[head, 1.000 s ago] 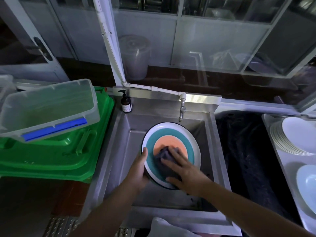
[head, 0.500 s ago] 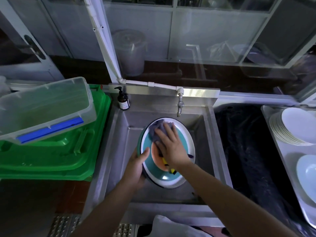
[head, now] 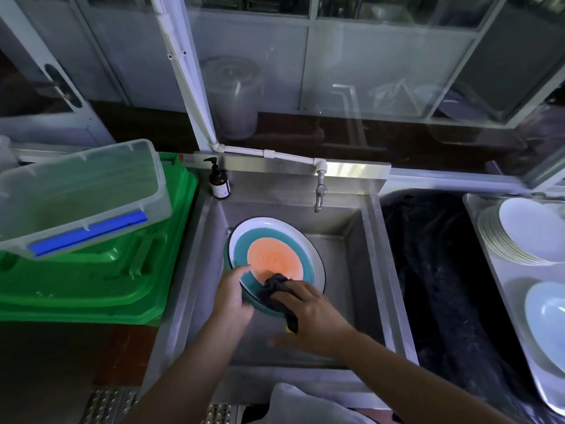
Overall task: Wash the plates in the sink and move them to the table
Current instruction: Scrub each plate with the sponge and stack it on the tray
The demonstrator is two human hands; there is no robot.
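Steel table [head: 501, 270] at the right edge, a stack of white plates [head: 519, 237] sat on its far part, a pale blue dish [head: 547, 322] (partly cut off by the frame) lay nearer, apart from the stack.

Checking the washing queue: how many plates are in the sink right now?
2 visible: the striped plate the left hand holds up, and a teal plate whose rim shows right behind it. More could be hidden behind them.
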